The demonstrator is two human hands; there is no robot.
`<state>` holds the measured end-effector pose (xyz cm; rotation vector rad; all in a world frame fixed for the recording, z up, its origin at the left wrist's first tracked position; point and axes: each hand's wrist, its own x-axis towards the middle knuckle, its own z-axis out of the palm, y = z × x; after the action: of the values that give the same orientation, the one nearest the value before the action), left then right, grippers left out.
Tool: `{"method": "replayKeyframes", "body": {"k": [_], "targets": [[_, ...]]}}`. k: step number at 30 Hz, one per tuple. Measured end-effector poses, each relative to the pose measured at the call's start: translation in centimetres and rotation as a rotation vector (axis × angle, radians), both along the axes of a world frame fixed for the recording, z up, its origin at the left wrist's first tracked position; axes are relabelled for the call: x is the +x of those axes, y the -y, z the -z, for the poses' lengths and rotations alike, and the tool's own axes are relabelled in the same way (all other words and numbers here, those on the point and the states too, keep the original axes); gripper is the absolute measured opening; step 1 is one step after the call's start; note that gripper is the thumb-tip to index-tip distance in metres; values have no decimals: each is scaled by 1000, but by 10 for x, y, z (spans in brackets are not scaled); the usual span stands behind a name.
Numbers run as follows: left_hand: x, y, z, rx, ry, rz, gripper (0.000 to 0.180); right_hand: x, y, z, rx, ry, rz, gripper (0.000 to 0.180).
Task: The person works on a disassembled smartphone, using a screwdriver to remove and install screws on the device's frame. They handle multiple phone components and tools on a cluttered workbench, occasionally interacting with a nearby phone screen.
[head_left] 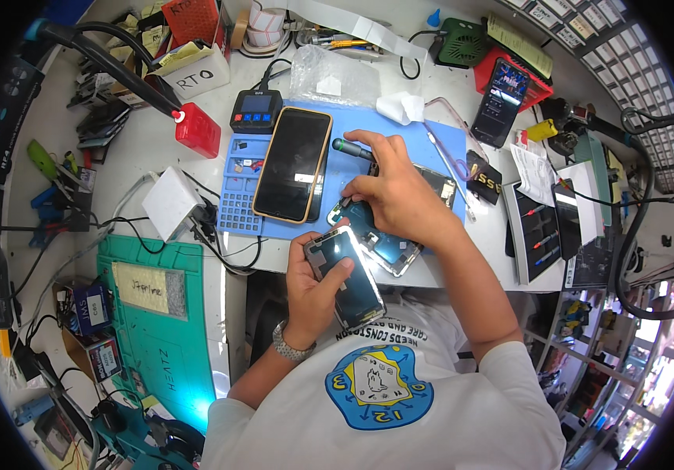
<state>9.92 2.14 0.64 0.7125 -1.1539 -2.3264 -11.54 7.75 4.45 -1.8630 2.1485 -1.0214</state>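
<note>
My left hand (320,283) is closed around a phone screen assembly (350,283), its dark back side facing up and the thumb lying across it. Above the blue mat (345,117), my right hand (396,184) has a small dark screwdriver (353,149) with a green ring at its end by the bent index finger; the hand hides the tool's other end. The right thumb points down over an opened phone part (384,239) with a blue-black inside. A phone in a tan-edged case (294,164) lies left of that hand. Another opened phone body (437,184) is partly behind the right hand.
A small control box (256,111), a red bottle (197,131) and a white adapter box (172,204) stand to the left. At the right are a lit phone (501,102) against a red bin, and a screwdriver case (537,235). Cables cross the left side.
</note>
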Motion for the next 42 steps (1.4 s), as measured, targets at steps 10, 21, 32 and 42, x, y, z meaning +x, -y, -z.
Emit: {"method": "replayKeyframes", "body": {"k": [10,21,32,42], "targets": [[-2,-3,1,-61,14,-39,43,0,-3,3,95,25,5,22],[1,-5,4,-102,38,-42,47,30,-20,-25,3,150,-10,22],[5,-8,6,-129,-11,-79,43,58,-26,-17,-36,75,51,25],[4,-10,4,-131,-15,-93,47,61,-30,-16,-86,-23,33,30]]}}
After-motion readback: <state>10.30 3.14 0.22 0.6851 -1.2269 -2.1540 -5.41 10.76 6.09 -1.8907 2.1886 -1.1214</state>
